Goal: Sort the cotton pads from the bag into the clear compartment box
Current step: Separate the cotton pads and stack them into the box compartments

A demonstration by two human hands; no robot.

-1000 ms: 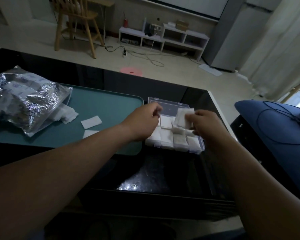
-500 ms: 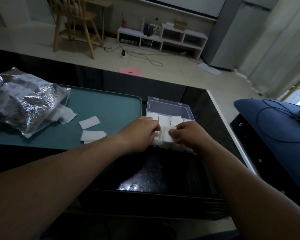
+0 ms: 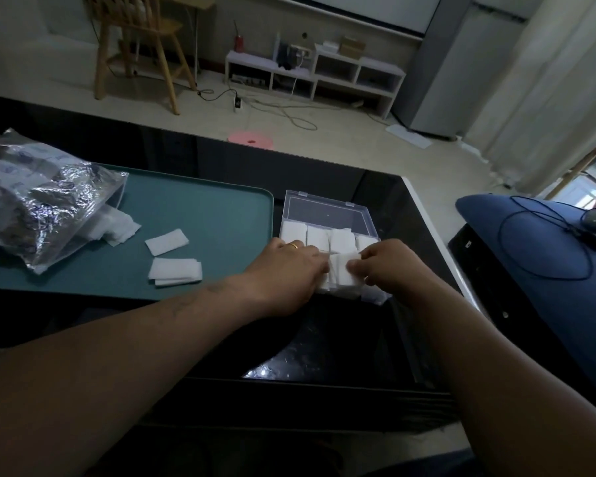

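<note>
**A:** Which step is this?

**B:** Seating a cotton pad [image 3: 342,274] into a near compartment of the clear box [image 3: 327,210]. The right hand [image 3: 389,266] pinches its edge with curled fingers. The left hand [image 3: 288,271] lies knuckles-up over the box's left side, and I cannot tell whether it grips anything.

**A:** And next?

**B:** Probably letting go, then reaching for the loose pads [image 3: 174,271] on the green mat [image 3: 203,208], near the bag [image 3: 42,201].
</note>
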